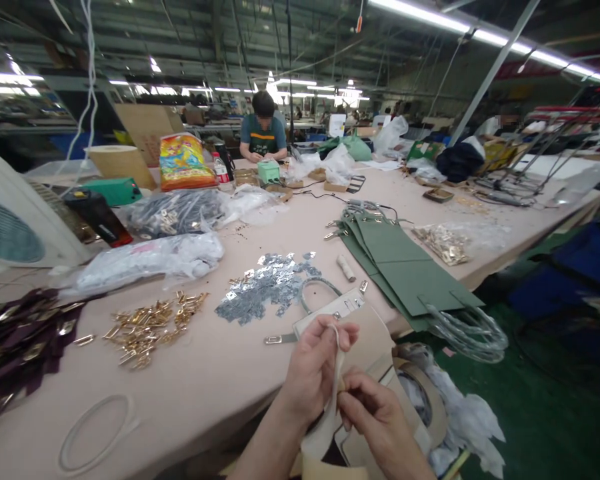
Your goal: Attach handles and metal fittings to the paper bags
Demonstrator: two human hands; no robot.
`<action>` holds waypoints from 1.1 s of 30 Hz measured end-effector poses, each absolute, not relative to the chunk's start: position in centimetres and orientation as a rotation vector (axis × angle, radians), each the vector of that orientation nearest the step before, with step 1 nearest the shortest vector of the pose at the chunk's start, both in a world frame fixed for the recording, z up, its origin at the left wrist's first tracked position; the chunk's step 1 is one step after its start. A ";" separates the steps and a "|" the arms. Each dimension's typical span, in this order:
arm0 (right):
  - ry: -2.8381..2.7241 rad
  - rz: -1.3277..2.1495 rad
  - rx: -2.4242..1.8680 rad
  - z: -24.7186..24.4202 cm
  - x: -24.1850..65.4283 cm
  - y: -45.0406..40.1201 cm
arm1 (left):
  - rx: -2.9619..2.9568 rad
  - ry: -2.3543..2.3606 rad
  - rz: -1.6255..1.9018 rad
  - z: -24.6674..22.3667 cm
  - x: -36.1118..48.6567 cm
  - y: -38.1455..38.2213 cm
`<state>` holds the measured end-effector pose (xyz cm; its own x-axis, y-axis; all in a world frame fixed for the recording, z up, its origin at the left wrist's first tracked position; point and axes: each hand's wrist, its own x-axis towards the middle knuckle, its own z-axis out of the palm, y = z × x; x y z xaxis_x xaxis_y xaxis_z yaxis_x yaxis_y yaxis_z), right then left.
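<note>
My left hand (313, 367) is closed, pinching the raised pale edge of a beige bag panel (375, 330). Lower and to the right, my right hand (373, 410) has its fingers pressed together on the same edge; anything small between them is hidden. The panel spreads over the table's front edge, its far end flat on the top. A grey loop handle (307, 288) and a strap with a metal buckle (274, 339) stick out there. Beyond my hands lies a heap of thin silvery metal plates (265, 290). Gold-coloured buckles (153, 323) are piled to its left.
Green bag panels (405, 263) with wrapped handles overhang the table on the right. Dark purple straps (25, 340) lie at left, near a fan (20, 213). A clear ring (97, 433) is in front. A person (264, 130) sits across the table.
</note>
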<state>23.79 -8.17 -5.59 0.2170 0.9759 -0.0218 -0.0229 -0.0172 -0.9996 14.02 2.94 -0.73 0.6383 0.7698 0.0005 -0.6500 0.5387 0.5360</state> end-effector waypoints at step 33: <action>-2.071 0.303 -1.741 1.0 32.4 -5.9 | 1.774 0.525 0.437 -0.8 13.7 4.5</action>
